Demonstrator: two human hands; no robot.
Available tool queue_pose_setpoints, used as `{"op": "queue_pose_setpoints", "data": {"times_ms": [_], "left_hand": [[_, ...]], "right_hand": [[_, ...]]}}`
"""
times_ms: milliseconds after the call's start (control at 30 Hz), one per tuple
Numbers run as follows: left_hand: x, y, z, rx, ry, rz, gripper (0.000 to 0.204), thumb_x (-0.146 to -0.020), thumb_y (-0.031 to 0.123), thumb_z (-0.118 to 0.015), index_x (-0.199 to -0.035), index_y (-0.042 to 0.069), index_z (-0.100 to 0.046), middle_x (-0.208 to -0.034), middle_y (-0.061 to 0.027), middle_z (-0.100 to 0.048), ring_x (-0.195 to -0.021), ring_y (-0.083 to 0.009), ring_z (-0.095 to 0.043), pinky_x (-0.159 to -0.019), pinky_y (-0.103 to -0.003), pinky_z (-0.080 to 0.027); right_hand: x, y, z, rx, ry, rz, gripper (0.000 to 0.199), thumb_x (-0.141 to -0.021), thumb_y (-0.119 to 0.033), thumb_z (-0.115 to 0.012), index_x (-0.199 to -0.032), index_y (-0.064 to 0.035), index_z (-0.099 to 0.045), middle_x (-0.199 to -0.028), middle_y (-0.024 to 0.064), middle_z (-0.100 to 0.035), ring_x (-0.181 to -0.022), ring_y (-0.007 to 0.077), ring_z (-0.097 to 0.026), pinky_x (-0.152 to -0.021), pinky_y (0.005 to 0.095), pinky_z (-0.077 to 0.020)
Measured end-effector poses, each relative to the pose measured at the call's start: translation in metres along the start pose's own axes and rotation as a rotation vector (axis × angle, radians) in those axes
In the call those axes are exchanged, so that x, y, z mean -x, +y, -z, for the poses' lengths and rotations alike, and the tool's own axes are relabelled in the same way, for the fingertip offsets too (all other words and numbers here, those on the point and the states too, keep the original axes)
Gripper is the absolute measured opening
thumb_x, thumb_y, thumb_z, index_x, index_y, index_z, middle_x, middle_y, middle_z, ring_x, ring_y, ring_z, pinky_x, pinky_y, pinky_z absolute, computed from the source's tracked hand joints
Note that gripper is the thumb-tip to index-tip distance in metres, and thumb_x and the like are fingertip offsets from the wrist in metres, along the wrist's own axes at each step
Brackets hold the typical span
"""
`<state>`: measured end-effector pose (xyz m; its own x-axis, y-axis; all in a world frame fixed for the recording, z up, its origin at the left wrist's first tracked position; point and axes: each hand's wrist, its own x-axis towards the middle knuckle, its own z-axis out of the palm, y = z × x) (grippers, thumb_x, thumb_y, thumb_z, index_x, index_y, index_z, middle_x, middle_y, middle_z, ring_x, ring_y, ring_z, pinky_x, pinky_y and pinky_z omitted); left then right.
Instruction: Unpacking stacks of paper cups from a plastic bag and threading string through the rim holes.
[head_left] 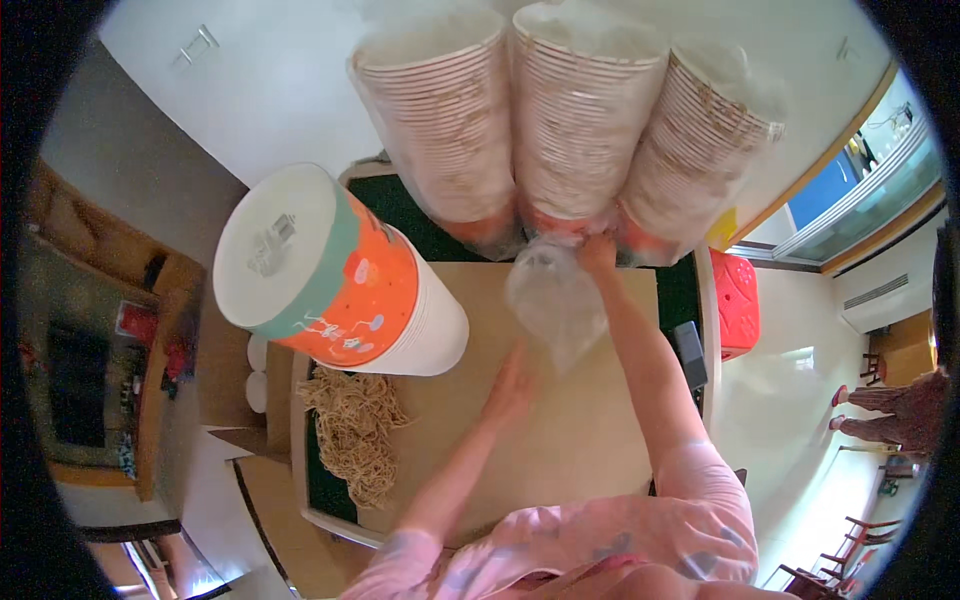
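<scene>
A thin clear plastic bag was held up above the far middle of a tan work surface, pinched at its top by the right hand, whose fingers were closed together on the film. The left hand was stretched out flat just below the bag, fingers extended and close together, near the bag's lower end; whether it touched the film could not be told.

The bag was judged to be very light, limp and slippery, easily torn or crumpled, and best taken at its gathered mouth or along an open edge rather than by its slack middle.

Three tall sleeves of stacked paper cups, wrapped in clear film, were seen leaning together over the far edge of the surface, directly above the gripping hand. A further stack with an orange, teal and white patterned cup outermost lay on its side toward the far left corner. A loose heap of straw-coloured shredded packing was spread along the left edge.

The surface was shown resting on a dark green mat, with cardboard at its left. Beyond it, pale floor, a red plastic stool to the right, wooden furniture at the left and another person's feet at the far right were visible.
</scene>
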<state>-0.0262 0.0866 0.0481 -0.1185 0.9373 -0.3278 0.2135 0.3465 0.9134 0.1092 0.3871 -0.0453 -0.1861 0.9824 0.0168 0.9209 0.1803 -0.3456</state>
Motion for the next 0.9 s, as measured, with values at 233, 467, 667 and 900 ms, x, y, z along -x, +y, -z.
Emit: {"op": "queue_pose_setpoints", "data": {"times_ms": [233,467,667,900], "left_hand": [[-0.172,0.088,-0.139,-0.148,-0.268,-0.632,0.052,-0.088,0.001,-0.042,-0.138,0.009,-0.029,-0.139,-0.0168,-0.033,-0.129,-0.0296,-0.030,-0.107,-0.035,-0.024],[-0.244,0.089,-0.146,0.428,-0.167,-0.299,0.039,-0.088,0.024,-0.051,-0.121,0.004,-0.049,-0.115,-0.0117,-0.055,-0.105,-0.0233,-0.052,-0.093,-0.035,-0.039],[-0.192,0.122,-0.120,0.966,-0.215,0.177,0.038,-0.090,0.036,-0.050,-0.112,0.005,-0.055,-0.101,-0.0059,-0.060,-0.101,-0.0151,-0.052,-0.086,-0.030,-0.043],[-0.051,0.056,-0.083,0.035,-0.068,-0.340,0.032,-0.084,0.003,-0.054,-0.116,0.006,-0.050,-0.121,-0.0097,-0.051,-0.106,-0.0224,-0.052,-0.085,-0.028,-0.044]], "right_hand": [[0.028,0.213,0.033,0.331,0.086,0.155,0.038,-0.081,-0.023,-0.051,-0.108,0.0030,-0.056,-0.112,0.0262,-0.053,-0.108,0.0363,-0.049,-0.096,0.0464,-0.0341],[0.155,0.036,0.133,-0.403,0.286,0.108,0.057,-0.078,0.001,-0.051,-0.133,-0.0044,-0.036,-0.135,0.0200,-0.035,-0.123,0.0339,-0.035,-0.097,0.0368,-0.0371],[0.046,0.103,-0.003,-1.219,0.135,-0.124,0.054,-0.082,-0.006,-0.049,-0.134,-0.0009,-0.031,-0.137,0.0239,-0.030,-0.124,0.0394,-0.033,-0.101,0.0412,-0.0330],[-0.040,0.106,0.000,-0.857,-0.056,0.013,0.086,-0.065,-0.023,-0.068,-0.137,-0.0037,-0.025,-0.138,0.0188,-0.032,-0.127,0.0333,-0.031,-0.106,0.0405,-0.0259]]}}
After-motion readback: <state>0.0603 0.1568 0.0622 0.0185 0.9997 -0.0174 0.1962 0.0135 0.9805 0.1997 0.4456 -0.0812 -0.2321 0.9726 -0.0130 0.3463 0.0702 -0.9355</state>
